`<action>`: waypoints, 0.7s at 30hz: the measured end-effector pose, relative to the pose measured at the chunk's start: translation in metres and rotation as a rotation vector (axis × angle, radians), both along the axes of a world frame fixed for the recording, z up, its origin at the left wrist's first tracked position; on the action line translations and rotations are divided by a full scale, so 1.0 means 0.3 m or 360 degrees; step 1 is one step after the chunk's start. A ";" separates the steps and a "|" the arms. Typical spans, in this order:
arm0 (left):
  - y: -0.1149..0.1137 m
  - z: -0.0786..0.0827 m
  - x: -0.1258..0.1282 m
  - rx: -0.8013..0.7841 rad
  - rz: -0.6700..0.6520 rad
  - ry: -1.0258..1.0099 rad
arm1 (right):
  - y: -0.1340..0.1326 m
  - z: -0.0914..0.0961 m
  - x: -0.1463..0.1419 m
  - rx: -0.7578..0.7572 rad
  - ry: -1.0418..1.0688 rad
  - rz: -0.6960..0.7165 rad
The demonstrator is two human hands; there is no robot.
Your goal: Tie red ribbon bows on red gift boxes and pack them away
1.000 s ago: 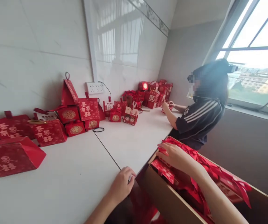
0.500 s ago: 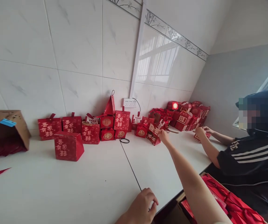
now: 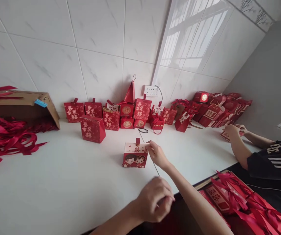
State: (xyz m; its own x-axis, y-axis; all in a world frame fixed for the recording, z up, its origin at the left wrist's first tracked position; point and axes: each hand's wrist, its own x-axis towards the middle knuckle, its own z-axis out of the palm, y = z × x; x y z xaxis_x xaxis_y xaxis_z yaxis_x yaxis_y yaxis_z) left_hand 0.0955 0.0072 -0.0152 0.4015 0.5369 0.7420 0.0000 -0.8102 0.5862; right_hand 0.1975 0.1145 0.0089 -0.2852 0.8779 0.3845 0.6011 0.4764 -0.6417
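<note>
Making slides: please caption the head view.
Right hand holds a cartoon-faced red box, other red boxes behind; left hand curled.

White socket strip [image 3: 151,90], dark cable [image 3: 160,91] by tiled wall [image 3: 96,62]; blue clip [image 3: 40,103] left.

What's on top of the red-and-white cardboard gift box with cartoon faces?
A red ribbon tab tops the gift box; the right hand covers the box's upper right corner. Inside and back are hidden.

White tabletop [image 3: 69,182]. Left: red ribbons [image 3: 10,140] and an open cardboard carton [image 3: 51,109]. Far side: a row of red gift boxes [image 3: 111,120] and a black ring [image 3: 143,132]. Far right: a box pile [image 3: 210,112]. Center: a face-printed box [image 3: 135,160], contact with surface unclear.
</note>
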 end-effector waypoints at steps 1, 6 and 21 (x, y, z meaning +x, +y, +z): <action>0.006 0.037 -0.056 0.0026 0.0194 -0.0154 | -0.020 -0.006 -0.009 -0.0002 0.0024 0.0030; 0.127 0.161 -0.367 -0.0223 0.1236 -0.0535 | -0.064 -0.009 -0.035 -0.0198 0.0253 0.0578; 0.176 0.122 -0.338 -0.0770 -0.0043 0.0567 | -0.424 -0.104 -0.104 0.0132 0.0649 0.0089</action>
